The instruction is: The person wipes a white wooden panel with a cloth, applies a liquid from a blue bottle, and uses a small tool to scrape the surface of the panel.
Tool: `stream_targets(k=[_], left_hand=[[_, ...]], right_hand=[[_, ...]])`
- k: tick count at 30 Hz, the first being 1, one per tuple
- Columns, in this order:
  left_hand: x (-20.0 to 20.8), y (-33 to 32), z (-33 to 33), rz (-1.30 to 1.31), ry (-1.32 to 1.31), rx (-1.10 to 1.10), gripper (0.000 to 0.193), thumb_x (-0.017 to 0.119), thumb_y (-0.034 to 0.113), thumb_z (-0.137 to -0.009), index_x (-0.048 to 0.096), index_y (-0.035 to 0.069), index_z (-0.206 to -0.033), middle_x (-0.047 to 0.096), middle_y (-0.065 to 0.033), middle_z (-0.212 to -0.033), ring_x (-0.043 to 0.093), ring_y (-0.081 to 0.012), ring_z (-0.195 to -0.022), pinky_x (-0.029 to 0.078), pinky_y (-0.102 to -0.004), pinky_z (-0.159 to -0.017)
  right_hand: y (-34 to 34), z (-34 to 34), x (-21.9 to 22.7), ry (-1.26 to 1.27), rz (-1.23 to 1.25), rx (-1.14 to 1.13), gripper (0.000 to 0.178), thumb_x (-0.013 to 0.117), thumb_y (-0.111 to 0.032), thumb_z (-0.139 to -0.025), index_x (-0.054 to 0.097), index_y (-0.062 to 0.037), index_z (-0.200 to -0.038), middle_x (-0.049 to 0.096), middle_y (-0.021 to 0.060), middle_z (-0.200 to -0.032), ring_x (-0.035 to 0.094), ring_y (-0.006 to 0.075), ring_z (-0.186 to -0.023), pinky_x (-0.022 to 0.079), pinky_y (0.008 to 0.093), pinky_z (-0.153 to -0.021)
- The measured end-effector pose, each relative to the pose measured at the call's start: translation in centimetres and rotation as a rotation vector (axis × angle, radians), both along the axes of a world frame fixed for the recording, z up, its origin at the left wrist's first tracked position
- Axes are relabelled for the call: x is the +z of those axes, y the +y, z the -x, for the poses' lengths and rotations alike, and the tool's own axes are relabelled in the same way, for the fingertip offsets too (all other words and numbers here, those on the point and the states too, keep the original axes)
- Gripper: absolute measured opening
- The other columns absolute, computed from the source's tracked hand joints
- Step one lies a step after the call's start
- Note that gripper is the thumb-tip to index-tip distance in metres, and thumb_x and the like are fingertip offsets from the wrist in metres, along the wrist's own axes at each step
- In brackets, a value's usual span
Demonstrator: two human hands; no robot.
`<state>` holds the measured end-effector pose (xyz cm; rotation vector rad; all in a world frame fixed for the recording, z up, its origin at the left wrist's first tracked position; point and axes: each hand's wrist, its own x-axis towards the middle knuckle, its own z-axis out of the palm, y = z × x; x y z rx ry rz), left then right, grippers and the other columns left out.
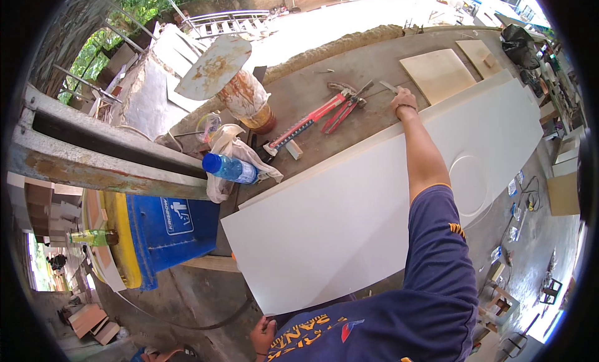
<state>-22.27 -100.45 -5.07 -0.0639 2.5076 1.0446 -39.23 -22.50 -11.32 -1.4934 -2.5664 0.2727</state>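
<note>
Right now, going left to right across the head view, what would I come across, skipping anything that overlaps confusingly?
Green bottle → blue bottle → long red tool → right hand → smaller tan board → black bag.

workshop: white panel [331,231], red tools [307,125], probably wood offcuts [87,319] lower left.

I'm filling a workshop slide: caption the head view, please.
Right hand stretched across a white panel to a small thin object, left hand by the panel's near edge.
</note>
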Motion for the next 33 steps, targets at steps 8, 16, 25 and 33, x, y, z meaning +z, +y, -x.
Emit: stream_targets(k=[8, 16, 25, 33], left_hand=[[1.0, 2.9, 1.8, -0.142, -0.195, 0.330, 0.028, 0.072, 0.019, -0.082, 0.061, -0.004, -0.094, 0.066, -0.0072, -0.079, 0.062, -0.0141, -0.069, 0.052, -0.0277, -0.064], [0.2, 1.4, 5.3, -0.601, -0.797, 0.354, 0.039, 0.062, 0.024, -0.089, 0.053, -0.004, -0.115, 0.061, -0.0126, -0.108, 0.059, -0.0243, -0.102, 0.045, -0.0391, -0.091], [1.2, 0.1, 9.2, -0.255, -0.936, -0.055, 0.043, 0.062, 0.021, -0.089, 0.050, -0.007, -0.119, 0.059, -0.0152, -0.116, 0.057, -0.0246, -0.107, 0.044, -0.0364, -0.093], [-0.1, 1.2, 14.8, -0.178, -0.955, -0.668, 0.039, 0.065, 0.019, -0.085, 0.056, -0.005, -0.115, 0.062, -0.0117, -0.113, 0.056, -0.0197, -0.106, 0.043, -0.0324, -0.092]], right_hand=[[-0.6, 0.8, 3.7, -0.102, 0.103, -0.094, 0.029, 0.050, -0.017, -0.086, 0.059, -0.0143, -0.114, 0.060, 0.0099, -0.118, 0.053, 0.0285, -0.115, 0.045, 0.0409, -0.093], [1.1, -3.3, 0.5, 0.783, 0.423, -0.016, 0.024, 0.058, -0.009, -0.080, 0.057, -0.0082, -0.104, 0.066, 0.0097, -0.094, 0.061, 0.0163, -0.078, 0.048, 0.0295, -0.066], [-15.3, -25.7, 6.8, 1.151, 0.943, -0.052, 0.022, 0.060, -0.004, -0.083, 0.054, -0.0047, -0.104, 0.064, 0.0091, -0.095, 0.061, 0.0145, -0.085, 0.047, 0.0242, -0.069], [-19.3, -45.0, 5.2, 1.440, 0.229, -0.891, 0.011, 0.056, -0.014, -0.088, 0.058, -0.0044, -0.093, 0.067, 0.0103, -0.091, 0.063, 0.0143, -0.077, 0.049, 0.0238, -0.062]])
